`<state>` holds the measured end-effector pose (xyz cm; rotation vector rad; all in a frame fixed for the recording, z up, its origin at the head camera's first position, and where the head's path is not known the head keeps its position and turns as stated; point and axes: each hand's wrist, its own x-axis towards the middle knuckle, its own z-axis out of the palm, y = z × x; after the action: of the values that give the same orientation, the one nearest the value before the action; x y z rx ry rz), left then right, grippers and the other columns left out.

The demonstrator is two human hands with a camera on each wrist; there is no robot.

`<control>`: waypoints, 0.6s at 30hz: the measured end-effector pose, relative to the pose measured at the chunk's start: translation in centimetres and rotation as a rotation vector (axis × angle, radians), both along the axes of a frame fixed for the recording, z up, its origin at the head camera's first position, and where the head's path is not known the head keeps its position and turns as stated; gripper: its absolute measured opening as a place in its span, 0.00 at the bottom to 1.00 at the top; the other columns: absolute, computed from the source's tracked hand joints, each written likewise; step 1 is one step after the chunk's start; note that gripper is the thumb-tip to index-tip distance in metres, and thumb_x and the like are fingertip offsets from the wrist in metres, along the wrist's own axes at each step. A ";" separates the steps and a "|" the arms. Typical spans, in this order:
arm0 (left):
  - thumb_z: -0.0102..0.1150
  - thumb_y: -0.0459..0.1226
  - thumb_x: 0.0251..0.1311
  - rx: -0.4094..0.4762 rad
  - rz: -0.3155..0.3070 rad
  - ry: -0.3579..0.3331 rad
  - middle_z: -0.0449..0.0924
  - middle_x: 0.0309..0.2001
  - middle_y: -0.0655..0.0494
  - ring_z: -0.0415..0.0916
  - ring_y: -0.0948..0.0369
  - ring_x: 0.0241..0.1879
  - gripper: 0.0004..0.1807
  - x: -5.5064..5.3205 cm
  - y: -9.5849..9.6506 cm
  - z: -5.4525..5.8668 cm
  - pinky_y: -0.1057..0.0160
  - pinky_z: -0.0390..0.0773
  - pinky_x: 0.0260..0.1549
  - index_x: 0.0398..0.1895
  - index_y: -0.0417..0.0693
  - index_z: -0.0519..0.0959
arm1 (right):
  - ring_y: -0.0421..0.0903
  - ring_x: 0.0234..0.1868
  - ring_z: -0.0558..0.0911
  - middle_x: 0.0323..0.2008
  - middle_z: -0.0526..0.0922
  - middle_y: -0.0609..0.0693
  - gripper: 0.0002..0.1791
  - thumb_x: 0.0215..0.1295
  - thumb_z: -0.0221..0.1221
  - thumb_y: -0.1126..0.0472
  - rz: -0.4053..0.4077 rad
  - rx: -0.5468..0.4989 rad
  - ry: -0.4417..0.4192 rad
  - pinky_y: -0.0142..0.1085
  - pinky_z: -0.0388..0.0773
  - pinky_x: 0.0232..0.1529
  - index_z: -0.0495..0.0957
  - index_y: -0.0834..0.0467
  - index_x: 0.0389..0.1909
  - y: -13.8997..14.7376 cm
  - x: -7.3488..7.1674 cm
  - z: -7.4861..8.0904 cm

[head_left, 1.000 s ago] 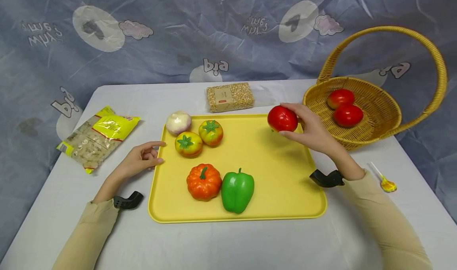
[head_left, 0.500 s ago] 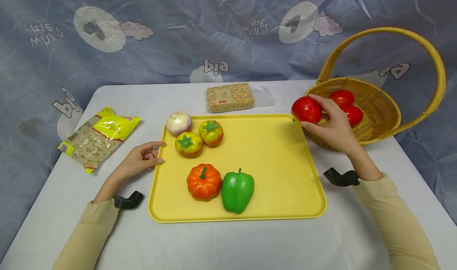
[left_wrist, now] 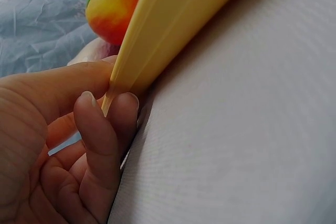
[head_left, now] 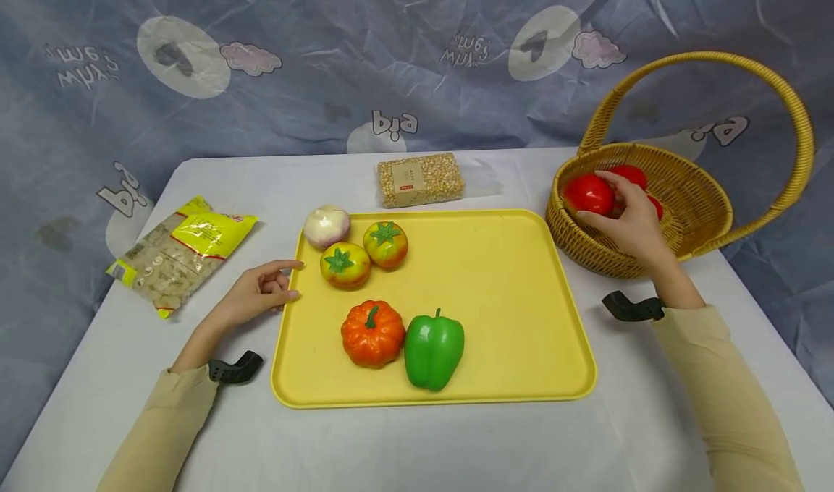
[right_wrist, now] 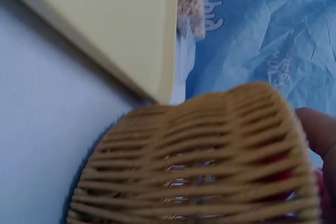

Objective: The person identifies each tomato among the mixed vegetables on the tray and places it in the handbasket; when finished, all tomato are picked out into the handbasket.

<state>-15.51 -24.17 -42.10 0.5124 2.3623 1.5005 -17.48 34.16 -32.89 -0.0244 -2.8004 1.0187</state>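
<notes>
Toward the far right corner of the white-covered desk (head_left: 404, 448), a red tomato (head_left: 586, 194) sits at the left part of the mouth of a wicker basket (head_left: 580, 249). I see the person's right hand (head_left: 630, 221) gripping it, thumb and fingers spread only as wide as the fruit. Whether its underside touches the weave, I cannot tell. Two more red tomatoes (head_left: 628, 176) lie inside, both partly hidden. My right wrist feed: mostly basket wall, blurred, some red between the strands.

Just left of the basket: yellow tray (head_left: 508, 304). Left hand (head_left: 257, 289) at the tray's left edge, holding the rim between thumb and curled fingers.

On the tray, far left corner: white-and-purple onion (head_left: 326, 226); next to it, two yellow-red fruits (head_left: 345, 269) with green leafy tops. Toward the near edge, orange pumpkin (head_left: 373, 336) and green pepper (head_left: 434, 353), side by side.

Farther out: pack of grain (head_left: 430, 179) between tray and desk's far edge; yellow-and-clear bag (head_left: 179, 253) lying near the desk's left edge. Printed grey-blue cloth (head_left: 313, 65) behind the far edge.
</notes>
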 end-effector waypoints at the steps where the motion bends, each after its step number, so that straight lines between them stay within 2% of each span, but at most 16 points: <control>1: 0.60 0.31 0.58 0.003 0.000 -0.002 0.73 0.25 0.63 0.66 0.69 0.17 0.27 0.0 0.0 0.0 0.69 0.71 0.17 0.60 0.34 0.67 | 0.57 0.54 0.65 0.61 0.62 0.66 0.40 0.58 0.63 0.53 0.008 0.002 -0.028 0.52 0.71 0.51 0.56 0.50 0.70 0.3 -0.3 -0.1; 3: 0.60 0.31 0.58 0.008 -0.002 -0.002 0.73 0.25 0.63 0.66 0.69 0.17 0.27 0.0 0.0 0.0 0.69 0.71 0.17 0.60 0.34 0.67 | 0.63 0.58 0.64 0.63 0.60 0.68 0.41 0.58 0.63 0.54 0.037 -0.001 -0.072 0.62 0.67 0.55 0.55 0.52 0.70 0.9 -0.9 -0.2; 5: 0.60 0.31 0.58 0.008 -0.001 -0.001 0.73 0.25 0.63 0.66 0.69 0.17 0.27 0.0 0.0 0.1 0.68 0.71 0.17 0.61 0.34 0.67 | 0.66 0.59 0.64 0.64 0.60 0.68 0.41 0.58 0.63 0.55 0.073 0.015 -0.095 0.66 0.64 0.57 0.55 0.55 0.70 1.6 -1.6 -0.4; 11: 0.60 0.31 0.58 -0.002 0.009 -0.013 0.73 0.25 0.62 0.66 0.69 0.17 0.27 0.1 0.0 0.2 0.69 0.71 0.17 0.61 0.34 0.66 | 0.68 0.59 0.65 0.63 0.61 0.70 0.41 0.56 0.64 0.59 0.172 0.082 -0.135 0.66 0.61 0.57 0.56 0.61 0.69 3.3 -3.4 -0.7; 18: 0.60 0.31 0.58 0.004 -0.001 -0.005 0.73 0.25 0.62 0.67 0.68 0.17 0.27 0.1 0.1 0.1 0.69 0.72 0.17 0.61 0.34 0.66 | 0.69 0.61 0.60 0.65 0.57 0.71 0.42 0.57 0.64 0.58 0.187 0.145 -0.219 0.68 0.58 0.58 0.54 0.59 0.70 4.8 -4.6 -1.2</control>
<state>-15.40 -24.10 -42.01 0.5098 2.3559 1.5046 -22.06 38.94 -34.09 0.1553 -3.1187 0.8952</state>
